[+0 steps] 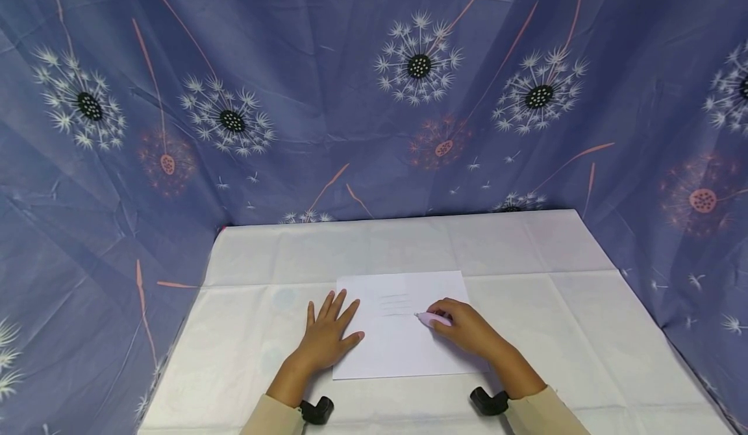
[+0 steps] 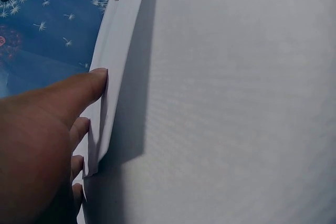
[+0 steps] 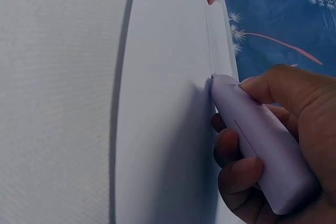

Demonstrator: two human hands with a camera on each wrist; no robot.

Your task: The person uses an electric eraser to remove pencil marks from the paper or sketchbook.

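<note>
Dandelion curtain behind white cloth, left fingers outspread on paper, right fingers round lilac tool

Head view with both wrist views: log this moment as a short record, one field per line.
Left hand: fingers spread, at the paper's left edge
Right hand: grips the pale purple tool
Tool tip: pointing at the paper; exact contact unclear
Paper: white, flat on the white cloth
Marks: a few faint lines, left of the tool
Backdrop: blue, dandelion print
</note>
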